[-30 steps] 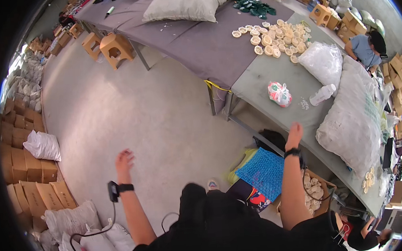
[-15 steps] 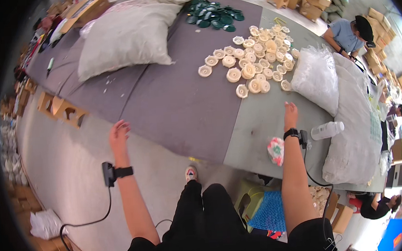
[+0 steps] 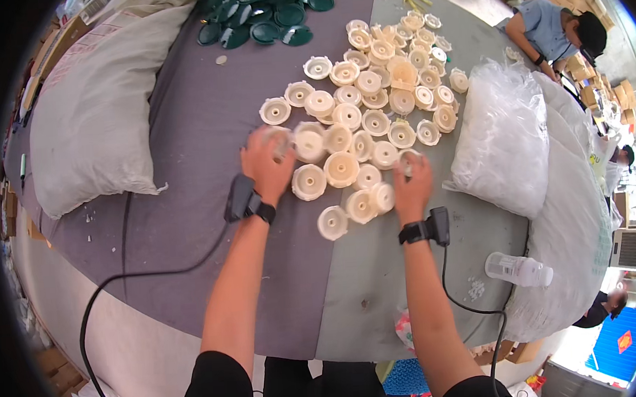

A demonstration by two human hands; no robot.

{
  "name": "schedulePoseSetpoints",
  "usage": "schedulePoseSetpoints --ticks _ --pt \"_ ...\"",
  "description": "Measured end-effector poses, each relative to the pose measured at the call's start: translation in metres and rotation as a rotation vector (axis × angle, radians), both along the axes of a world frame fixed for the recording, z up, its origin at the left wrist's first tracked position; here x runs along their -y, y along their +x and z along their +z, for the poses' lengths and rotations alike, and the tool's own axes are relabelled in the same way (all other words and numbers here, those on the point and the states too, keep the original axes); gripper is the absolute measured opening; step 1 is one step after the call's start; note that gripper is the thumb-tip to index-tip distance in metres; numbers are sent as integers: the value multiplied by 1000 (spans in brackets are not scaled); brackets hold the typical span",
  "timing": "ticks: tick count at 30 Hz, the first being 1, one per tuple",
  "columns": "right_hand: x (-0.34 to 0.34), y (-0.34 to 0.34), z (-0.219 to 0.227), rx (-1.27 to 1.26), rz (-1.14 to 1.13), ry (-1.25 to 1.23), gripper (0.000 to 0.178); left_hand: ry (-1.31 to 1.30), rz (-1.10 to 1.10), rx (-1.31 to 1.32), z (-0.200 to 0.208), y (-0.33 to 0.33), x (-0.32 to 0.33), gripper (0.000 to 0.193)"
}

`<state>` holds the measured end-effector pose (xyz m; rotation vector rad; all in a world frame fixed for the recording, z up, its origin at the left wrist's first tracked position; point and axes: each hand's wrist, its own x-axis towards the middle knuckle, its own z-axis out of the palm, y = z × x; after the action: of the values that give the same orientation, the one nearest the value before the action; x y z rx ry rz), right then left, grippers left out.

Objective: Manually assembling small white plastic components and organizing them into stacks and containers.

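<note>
Many cream round plastic caps (image 3: 342,169) with small rim lugs and centre holes lie scattered and partly stacked on the table. My left hand (image 3: 267,169) is at the pile's left edge, its fingers curled round one cap, slightly smeared by motion. At the lower right edge my right hand (image 3: 413,189) has its fingers bent over another cap, mostly covered by them. Above the pile, to the left, is a heap of dark green round discs (image 3: 288,12).
A stuffed grey-white sack (image 3: 98,117) lies at left. On the right are a clear plastic bag (image 3: 500,140), a long pale sack (image 3: 570,205) and a clear bottle (image 3: 519,268). A person (image 3: 552,31) leans on the far right edge. Cables trail from both my wrists.
Both my hands have moved forward from the near side to the pile, fingers now closing on caps. My view has shifted closer over the table.
</note>
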<state>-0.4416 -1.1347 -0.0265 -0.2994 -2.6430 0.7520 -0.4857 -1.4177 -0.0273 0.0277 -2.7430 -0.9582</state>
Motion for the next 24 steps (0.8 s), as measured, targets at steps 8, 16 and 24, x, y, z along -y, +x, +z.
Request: schedulePoseSetpoints --ticks 8,16,24 --pt "0 2 14 -48 64 -495 44 388 -65 94 25 60 -36 32" --pt "-91 -138 -2 -168 -120 -296 57 153 279 -324 0 -94 12 49" --pt "-86 -152 -20 -179 -107 -269 41 5 58 -215 -19 -151 -4 33"
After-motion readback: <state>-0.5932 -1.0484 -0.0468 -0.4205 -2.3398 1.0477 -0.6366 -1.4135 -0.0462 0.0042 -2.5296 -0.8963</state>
